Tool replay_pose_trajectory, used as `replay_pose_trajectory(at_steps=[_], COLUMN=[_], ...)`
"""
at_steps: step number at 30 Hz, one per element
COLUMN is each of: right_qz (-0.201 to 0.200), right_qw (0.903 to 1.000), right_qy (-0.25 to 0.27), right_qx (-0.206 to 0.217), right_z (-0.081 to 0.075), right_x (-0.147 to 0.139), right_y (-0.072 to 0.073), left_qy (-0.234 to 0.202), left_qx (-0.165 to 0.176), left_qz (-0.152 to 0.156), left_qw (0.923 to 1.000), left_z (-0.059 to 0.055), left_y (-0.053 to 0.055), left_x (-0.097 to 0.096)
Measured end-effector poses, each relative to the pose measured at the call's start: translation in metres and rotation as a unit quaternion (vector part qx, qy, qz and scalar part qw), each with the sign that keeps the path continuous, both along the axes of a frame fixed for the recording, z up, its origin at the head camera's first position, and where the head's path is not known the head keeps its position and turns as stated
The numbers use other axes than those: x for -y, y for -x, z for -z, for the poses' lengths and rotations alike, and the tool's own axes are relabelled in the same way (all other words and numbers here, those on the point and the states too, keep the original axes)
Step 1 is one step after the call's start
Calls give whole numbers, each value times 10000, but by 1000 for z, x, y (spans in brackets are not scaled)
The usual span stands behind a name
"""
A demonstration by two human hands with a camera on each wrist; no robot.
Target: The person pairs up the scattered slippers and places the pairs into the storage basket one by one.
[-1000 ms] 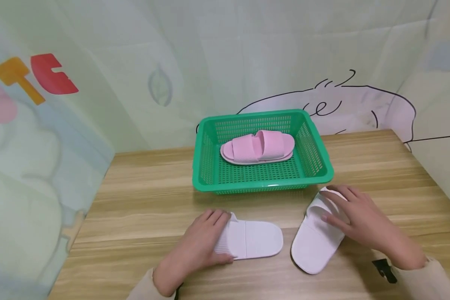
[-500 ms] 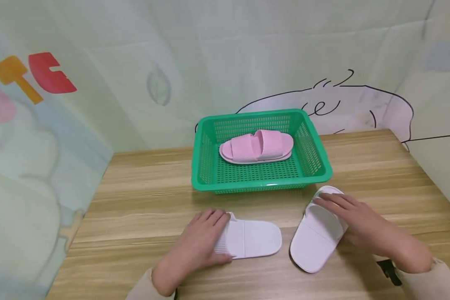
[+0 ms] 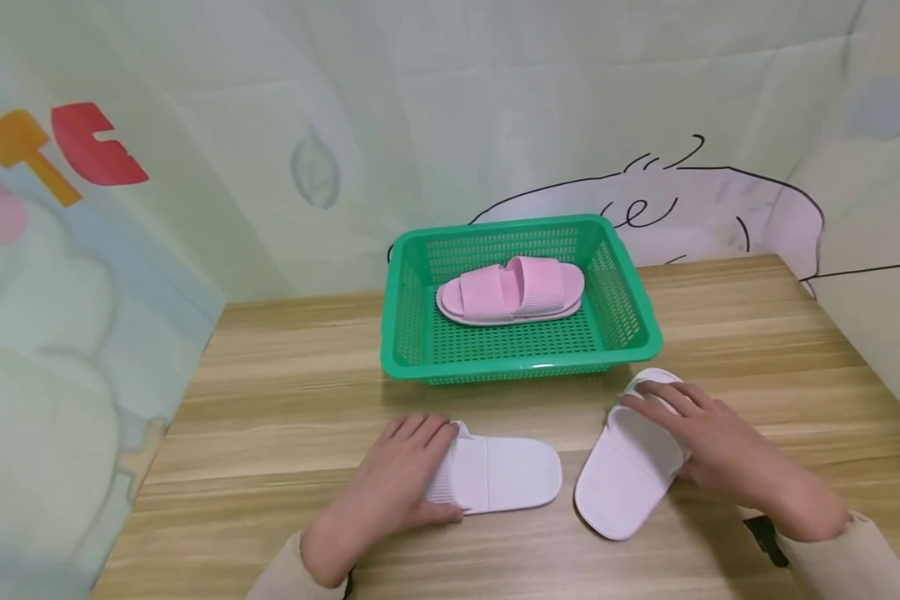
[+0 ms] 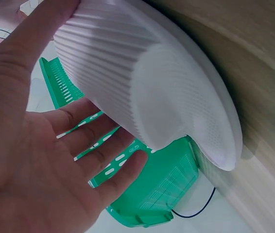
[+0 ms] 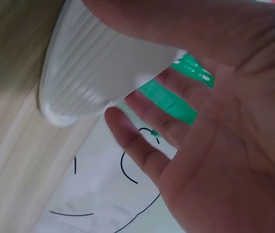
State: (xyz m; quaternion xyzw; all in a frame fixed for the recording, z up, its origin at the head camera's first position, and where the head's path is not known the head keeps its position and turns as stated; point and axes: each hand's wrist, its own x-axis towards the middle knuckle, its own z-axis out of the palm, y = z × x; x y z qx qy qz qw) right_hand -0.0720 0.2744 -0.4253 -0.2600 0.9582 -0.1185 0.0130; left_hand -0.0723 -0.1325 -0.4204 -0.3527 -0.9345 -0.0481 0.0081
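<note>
Two white slippers lie sole-down on the wooden table in the head view. Across the strap of the left slipper (image 3: 521, 473), my left hand (image 3: 393, 479) grips with the thumb at its near side and the fingers at its far side. The ribbed strap (image 4: 103, 53) shows between thumb and fingers in the left wrist view. My right hand (image 3: 720, 442) holds the right slipper (image 3: 622, 479) around its strap; this slipper lies aslant. In the right wrist view the fingertips touch the strap's edge, and the thumb's tip is hidden.
Behind the white slippers stands a green plastic basket (image 3: 521, 367). A pair of pink slippers (image 3: 487, 293) rests inside it, one against the other. The wooden table (image 3: 270, 392) ends at a printed cloth backdrop (image 3: 390, 125) at the back and left.
My right thumb has gone from above the right slipper's strap to its near side, out of sight. That slipper has shifted slightly left. My left hand has kept its hold.
</note>
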Motion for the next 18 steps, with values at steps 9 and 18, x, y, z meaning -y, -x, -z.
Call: replay_pose_trajectory(at_steps=[9,18], right_qz=[26,-258], right_qw=[10000,9986], right_qy=[-5,416], right_qx=[42,-193], right_z=[-1,1], right_x=[-1,-12], right_y=[1,-1], left_qy=[-88,-106], left_qx=[-45,-95], left_qz=[1,-44], left_qw=[10000,9999], left_z=[1,1], left_y=[0,-1], left_x=[0,1])
